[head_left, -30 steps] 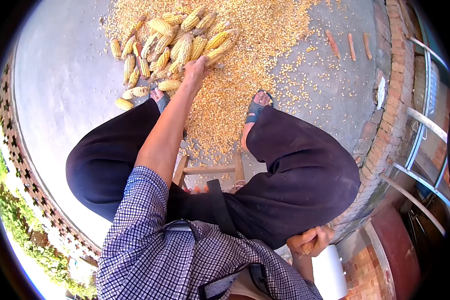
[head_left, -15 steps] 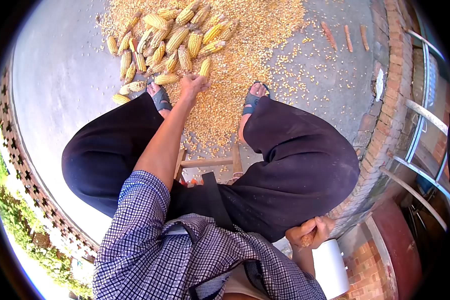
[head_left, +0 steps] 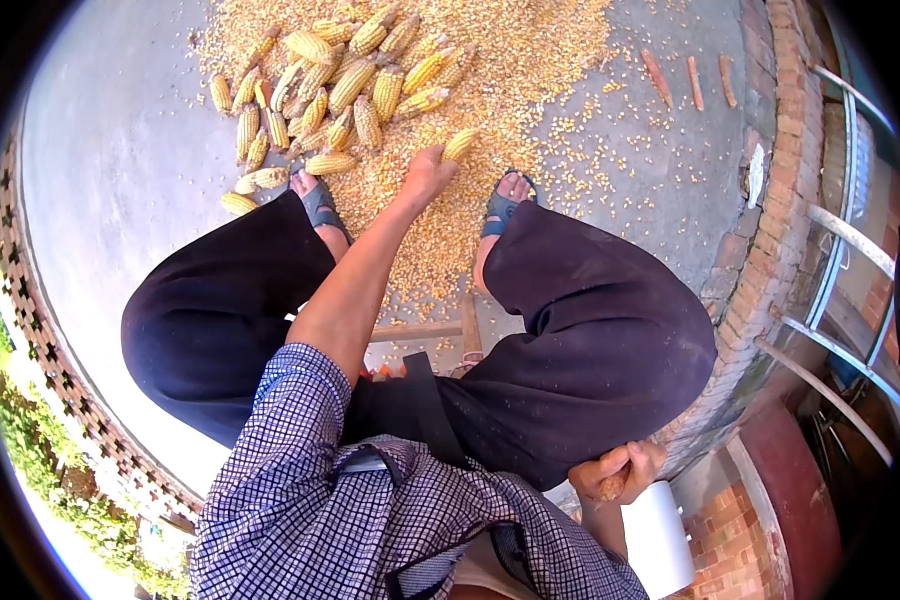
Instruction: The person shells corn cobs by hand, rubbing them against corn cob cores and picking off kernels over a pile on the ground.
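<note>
My left hand point(head_left: 430, 174) is closed round the lower end of a yellow ear of corn point(head_left: 460, 144), held above the loose kernels point(head_left: 425, 240) between my feet. Down by my right thigh, my right hand point(head_left: 620, 472) grips a reddish-brown corncob point(head_left: 612, 487); the fingers cover most of it. Beyond my left foot point(head_left: 315, 195) lies a heap of unshelled ears point(head_left: 350, 85), with loose kernels spread around and behind it.
Several bare cobs point(head_left: 657, 78) lie at the upper right on the concrete point(head_left: 120, 150). A low brick edge point(head_left: 770, 230) and metal rails point(head_left: 850, 240) run along the right. Below my lap is a wooden stool frame point(head_left: 415, 331). A white cylinder point(head_left: 658, 540) stands behind my right hand.
My left hand has moved right, away from the heap, carrying the ear of corn, which now tilts to the right. My right hand stays beside my thigh with its cob.
</note>
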Demonstrator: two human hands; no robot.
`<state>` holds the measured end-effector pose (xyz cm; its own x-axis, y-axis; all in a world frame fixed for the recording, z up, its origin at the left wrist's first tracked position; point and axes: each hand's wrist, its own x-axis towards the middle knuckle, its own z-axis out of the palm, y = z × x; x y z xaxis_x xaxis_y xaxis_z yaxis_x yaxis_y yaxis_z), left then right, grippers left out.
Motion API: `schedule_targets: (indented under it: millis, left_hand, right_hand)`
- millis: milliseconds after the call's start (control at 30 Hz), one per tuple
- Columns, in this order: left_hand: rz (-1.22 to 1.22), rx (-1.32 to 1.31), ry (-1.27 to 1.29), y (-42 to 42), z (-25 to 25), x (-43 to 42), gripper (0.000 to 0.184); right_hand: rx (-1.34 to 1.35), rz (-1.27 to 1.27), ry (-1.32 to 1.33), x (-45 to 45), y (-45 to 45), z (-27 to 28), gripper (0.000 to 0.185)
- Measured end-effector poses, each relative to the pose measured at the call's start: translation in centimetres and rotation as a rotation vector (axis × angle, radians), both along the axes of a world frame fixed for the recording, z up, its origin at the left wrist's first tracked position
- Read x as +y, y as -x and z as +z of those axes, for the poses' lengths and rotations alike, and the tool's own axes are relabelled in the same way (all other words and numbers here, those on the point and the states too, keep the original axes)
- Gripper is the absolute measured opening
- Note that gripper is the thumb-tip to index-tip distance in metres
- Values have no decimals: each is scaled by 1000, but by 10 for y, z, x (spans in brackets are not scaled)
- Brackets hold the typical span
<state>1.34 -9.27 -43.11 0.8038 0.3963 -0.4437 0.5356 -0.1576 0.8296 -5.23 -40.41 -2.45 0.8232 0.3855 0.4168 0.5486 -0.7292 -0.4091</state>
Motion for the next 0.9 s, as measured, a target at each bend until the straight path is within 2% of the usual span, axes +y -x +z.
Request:
schedule_targets:
  millis: [33,133,167,267,333,400,467,567,667,800,833,900]
  left_hand:
    - [20,103,160,-4,6,0,27]
    - [268,-15,363,-14,24,6,29]
    - [273,112,480,-16,36,13,31]
    - [375,173,465,-23,51,17,31]
    - [308,163,474,-32,65,26,33]
    - [241,157,481,-38,85,37,36]
    - [130,29,670,-48,115,45,34]
    - [-64,-80,825,-77,185,63,33]
    - [-225,-187,877,-99,259,74,33]
    - [-379,-334,944,-99,360,86,35]
    - [-397,-386,944,-92,382,87,36]
    - [-415,-474,911,-70,427,86,48]
  right_hand:
    - [4,1,-3,-1,1,1,21]
    - [51,-6,44,-3,4,5,21]
    - [52,-6,52,-1,3,6,20]
    - [70,10,94,5,-3,12,21]
    - [104,27,170,2,-4,17,25]
    - [97,43,114,-1,-2,15,26]
    - [71,48,82,-2,-3,11,25]
    - [29,10,36,4,-4,9,20]
    - [31,104,84,8,-16,20,19]
    - [-173,-2,46,39,-66,54,25]
    - [-228,-35,-33,51,-82,66,25]
    - [-304,-43,-195,76,-117,82,25]
